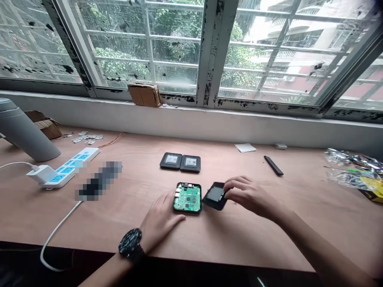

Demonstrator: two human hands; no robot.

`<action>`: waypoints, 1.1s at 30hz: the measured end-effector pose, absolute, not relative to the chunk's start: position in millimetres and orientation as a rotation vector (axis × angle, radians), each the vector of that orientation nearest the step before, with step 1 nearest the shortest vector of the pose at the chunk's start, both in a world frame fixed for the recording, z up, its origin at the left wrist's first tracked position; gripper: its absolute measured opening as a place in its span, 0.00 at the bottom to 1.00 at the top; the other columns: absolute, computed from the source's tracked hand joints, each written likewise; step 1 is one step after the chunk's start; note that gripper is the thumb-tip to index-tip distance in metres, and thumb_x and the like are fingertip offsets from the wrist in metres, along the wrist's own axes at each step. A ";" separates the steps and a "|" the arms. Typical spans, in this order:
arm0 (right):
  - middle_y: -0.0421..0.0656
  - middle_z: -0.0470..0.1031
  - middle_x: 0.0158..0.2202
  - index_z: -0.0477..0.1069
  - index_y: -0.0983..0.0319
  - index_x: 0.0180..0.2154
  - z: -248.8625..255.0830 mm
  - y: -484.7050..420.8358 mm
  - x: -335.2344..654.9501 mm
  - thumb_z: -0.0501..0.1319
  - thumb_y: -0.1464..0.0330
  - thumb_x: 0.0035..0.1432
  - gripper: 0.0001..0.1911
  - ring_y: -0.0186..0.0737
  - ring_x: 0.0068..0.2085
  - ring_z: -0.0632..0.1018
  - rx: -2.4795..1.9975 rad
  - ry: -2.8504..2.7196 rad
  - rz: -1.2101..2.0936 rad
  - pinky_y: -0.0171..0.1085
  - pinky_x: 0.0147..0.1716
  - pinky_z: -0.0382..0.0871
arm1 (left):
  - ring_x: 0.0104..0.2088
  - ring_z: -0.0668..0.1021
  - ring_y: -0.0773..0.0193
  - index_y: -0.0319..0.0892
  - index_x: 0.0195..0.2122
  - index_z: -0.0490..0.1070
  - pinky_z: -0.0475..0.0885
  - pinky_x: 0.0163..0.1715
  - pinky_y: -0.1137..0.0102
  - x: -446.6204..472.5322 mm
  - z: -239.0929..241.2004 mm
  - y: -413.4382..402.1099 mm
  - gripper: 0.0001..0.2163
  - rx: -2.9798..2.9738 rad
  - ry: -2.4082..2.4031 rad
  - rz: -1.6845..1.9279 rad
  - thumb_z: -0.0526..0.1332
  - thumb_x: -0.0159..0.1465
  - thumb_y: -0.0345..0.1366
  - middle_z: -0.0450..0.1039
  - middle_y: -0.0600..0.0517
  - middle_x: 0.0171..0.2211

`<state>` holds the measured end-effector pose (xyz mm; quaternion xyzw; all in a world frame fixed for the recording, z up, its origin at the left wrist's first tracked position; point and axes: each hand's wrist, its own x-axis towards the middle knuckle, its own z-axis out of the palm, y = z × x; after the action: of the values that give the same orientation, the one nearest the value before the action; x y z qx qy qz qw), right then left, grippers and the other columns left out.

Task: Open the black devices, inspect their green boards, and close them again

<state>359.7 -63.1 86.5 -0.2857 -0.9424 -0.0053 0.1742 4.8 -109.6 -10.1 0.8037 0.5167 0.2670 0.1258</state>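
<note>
Lower centre: I had the left hand, thumb spread from fingers, against the green-board case, likely steadying it; right hand pinched the tilted black cover edgewise.

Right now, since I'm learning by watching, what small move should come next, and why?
I'd probably lay the black cover flat on the tabletop: the right hand holds it tilted beside the open case, the green circuit board is uncovered, and the left hand rests beside the case.
</note>
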 end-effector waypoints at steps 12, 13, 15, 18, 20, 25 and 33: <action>0.45 0.79 0.52 0.76 0.55 0.43 -14.4 -68.3 409.1 0.57 0.74 0.68 0.11 0.47 0.49 0.81 -1.061 -2.486 -0.078 0.45 0.45 0.78 | 0.64 0.70 0.49 0.52 0.74 0.40 0.59 0.67 0.52 17.4 -16.3 -96.3 0.40 2.391 1.476 0.742 0.64 0.68 0.46 0.61 0.47 0.68; 0.45 0.79 0.53 0.76 0.55 0.44 -16.2 -67.4 409.5 0.56 0.74 0.68 0.12 0.47 0.49 0.81 -1.085 -2.471 -0.063 0.45 0.45 0.78 | 0.64 0.70 0.49 0.52 0.74 0.39 0.59 0.68 0.52 17.3 -16.1 -97.0 0.40 2.403 1.472 0.732 0.63 0.68 0.46 0.60 0.46 0.69; 0.43 0.78 0.55 0.76 0.54 0.45 -18.5 -65.7 408.8 0.55 0.74 0.68 0.14 0.47 0.50 0.81 -1.125 -2.438 0.013 0.45 0.46 0.79 | 0.66 0.68 0.49 0.50 0.74 0.36 0.58 0.68 0.52 14.5 -16.2 -97.5 0.41 2.437 1.463 0.690 0.62 0.69 0.49 0.57 0.45 0.70; 0.42 0.77 0.57 0.76 0.52 0.47 -17.6 -64.7 405.5 0.53 0.71 0.69 0.15 0.47 0.52 0.81 -1.182 -2.385 0.178 0.45 0.47 0.78 | 0.69 0.62 0.45 0.48 0.75 0.33 0.56 0.68 0.49 2.8 -19.2 -95.4 0.44 2.524 1.457 0.573 0.60 0.68 0.55 0.51 0.44 0.72; 0.41 0.76 0.57 0.77 0.52 0.46 -14.0 -65.4 403.6 0.52 0.69 0.71 0.14 0.47 0.53 0.80 -1.218 -2.344 0.318 0.45 0.49 0.78 | 0.70 0.58 0.42 0.47 0.75 0.34 0.54 0.68 0.47 -7.9 -23.0 -92.4 0.44 2.593 1.436 0.475 0.59 0.67 0.58 0.47 0.44 0.73; 0.47 0.71 0.61 0.68 0.54 0.60 -3.9 -70.3 404.1 0.60 0.58 0.66 0.22 0.53 0.60 0.74 -1.333 -2.186 0.589 0.52 0.59 0.71 | 0.72 0.53 0.43 0.47 0.75 0.37 0.52 0.69 0.47 -21.0 -27.0 -89.7 0.42 2.631 1.405 0.362 0.56 0.68 0.59 0.42 0.46 0.73; 0.50 0.56 0.71 0.51 0.52 0.71 -2.6 -65.9 389.8 0.73 0.49 0.48 0.55 0.64 0.69 0.59 -1.336 -2.307 0.705 0.60 0.66 0.57 | 0.70 0.59 0.49 0.49 0.74 0.43 0.59 0.68 0.56 -25.6 -1.0 -77.2 0.45 2.349 1.305 0.438 0.64 0.64 0.57 0.48 0.47 0.72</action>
<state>389.8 -65.9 -2.6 -0.4756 -0.8212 0.2511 0.1907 -25.6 -77.2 -1.0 0.8440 0.4688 0.1573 0.2079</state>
